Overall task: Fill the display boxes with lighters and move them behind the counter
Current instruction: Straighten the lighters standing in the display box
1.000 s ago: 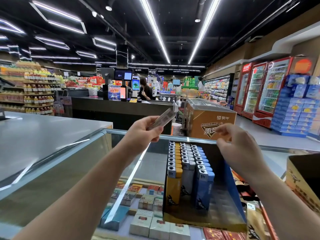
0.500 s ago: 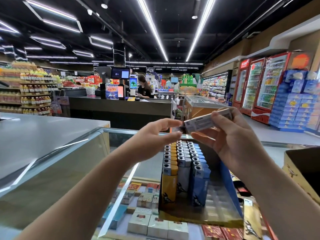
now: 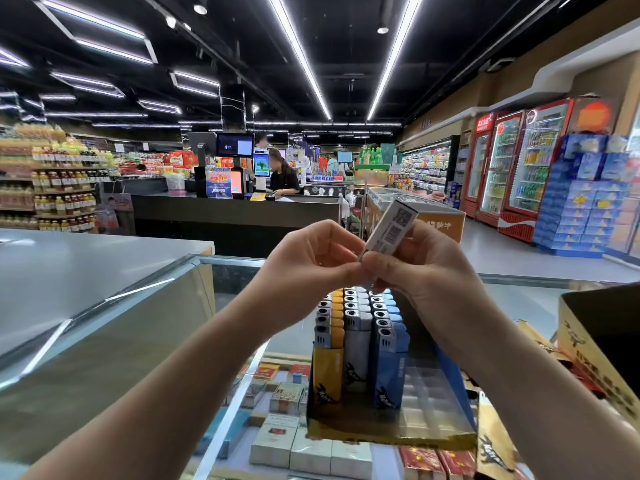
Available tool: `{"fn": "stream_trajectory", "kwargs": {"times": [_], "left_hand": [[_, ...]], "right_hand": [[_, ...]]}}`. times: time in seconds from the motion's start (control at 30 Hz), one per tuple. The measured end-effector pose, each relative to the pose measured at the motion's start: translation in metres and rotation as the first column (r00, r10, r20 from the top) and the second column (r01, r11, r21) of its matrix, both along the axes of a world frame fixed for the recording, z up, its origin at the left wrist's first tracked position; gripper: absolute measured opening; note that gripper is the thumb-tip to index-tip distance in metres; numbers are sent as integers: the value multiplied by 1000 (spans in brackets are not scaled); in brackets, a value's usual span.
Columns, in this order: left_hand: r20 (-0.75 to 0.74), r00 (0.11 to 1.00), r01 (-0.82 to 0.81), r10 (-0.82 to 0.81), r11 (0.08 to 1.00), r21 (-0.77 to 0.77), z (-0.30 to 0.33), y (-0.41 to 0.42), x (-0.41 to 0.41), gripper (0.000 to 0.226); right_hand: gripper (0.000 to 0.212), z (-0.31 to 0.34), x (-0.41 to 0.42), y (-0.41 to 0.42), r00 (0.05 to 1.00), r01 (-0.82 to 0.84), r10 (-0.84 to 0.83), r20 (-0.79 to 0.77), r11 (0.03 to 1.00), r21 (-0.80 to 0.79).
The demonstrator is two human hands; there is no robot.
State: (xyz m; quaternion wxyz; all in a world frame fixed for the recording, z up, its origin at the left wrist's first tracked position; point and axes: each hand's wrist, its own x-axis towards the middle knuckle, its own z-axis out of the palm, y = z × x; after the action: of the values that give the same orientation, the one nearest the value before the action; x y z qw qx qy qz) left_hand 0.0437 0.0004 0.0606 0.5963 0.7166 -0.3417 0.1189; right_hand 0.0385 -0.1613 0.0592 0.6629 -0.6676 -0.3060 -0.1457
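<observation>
The hands (image 3: 367,268) hide the lighter's (image 3: 391,226) lower end and the rear lighters.

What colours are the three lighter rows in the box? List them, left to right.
Yellow, white, blue lighters, seen in the head view.

yellow, grey, blue lighters (image 3: 360,327), barcoded white pack (image 3: 391,226)

Supermarket aisles (image 3: 59,181) under strip lights (image 3: 298,57)
</observation>
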Motion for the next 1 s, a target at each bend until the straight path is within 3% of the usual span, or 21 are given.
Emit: {"fn": "stream_trajectory", "kwargs": {"times": [0.1, 0.23, 0.3, 0.33, 0.47, 0.5, 0.57, 0.63, 0.73, 0.77, 0.9, 1.0], "left_hand": [[-62, 996, -56, 62, 993, 99, 0, 5, 4, 37], [-137, 979, -93, 151, 928, 360, -6, 10, 13, 44], [-194, 965, -77, 174, 901, 427, -8, 12, 14, 46], [-218, 960, -63, 174, 896, 440, -8, 12, 14, 48], [-230, 963, -27, 144, 895, 446, -9, 14, 15, 36], [-225, 964, -23, 139, 890, 455, -11, 15, 16, 30], [-221, 966, -12, 133, 878, 478, -14, 15, 20, 19], [-223, 966, -5, 129, 873, 488, -15, 14, 22, 18], [-218, 967, -7, 131, 870, 493, -15, 13, 23, 17], [-217, 968, -6, 129, 871, 492, -15, 13, 23, 17], [-223, 968, 4, 119, 874, 485, -14, 13, 21, 18], [-221, 968, 7, 117, 871, 492, -13, 12, 19, 19]], "right_hand": [[7, 1, 1, -3, 999, 44, -44, -2, 999, 8], [31, 10, 2, -14, 998, 55, -54, -18, 998, 30], [54, 13, -1, -16, 997, -4, 5, -73, 1000, 11], [53, 13, -3, -17, 995, -46, 46, -88, 999, 8], [16, 16, -7, -17, 941, -262, 279, -190, 959, 112], [21, 16, -6, -17, 911, -327, 353, -212, 933, 148], [51, 17, -6, -18, 873, -405, 433, -225, 900, 160], [59, 17, -7, -17, 916, -334, 354, -187, 933, 129], [18, 18, -8, -17, 979, -174, 183, -93, 979, 105], [14, 17, -8, -19, 985, -141, 150, -88, 986, 92], [19, 15, -10, -18, 992, -79, 72, -105, 995, -61], [38, 13, -11, -11, 996, -94, 93, -13, 982, -161]]}}
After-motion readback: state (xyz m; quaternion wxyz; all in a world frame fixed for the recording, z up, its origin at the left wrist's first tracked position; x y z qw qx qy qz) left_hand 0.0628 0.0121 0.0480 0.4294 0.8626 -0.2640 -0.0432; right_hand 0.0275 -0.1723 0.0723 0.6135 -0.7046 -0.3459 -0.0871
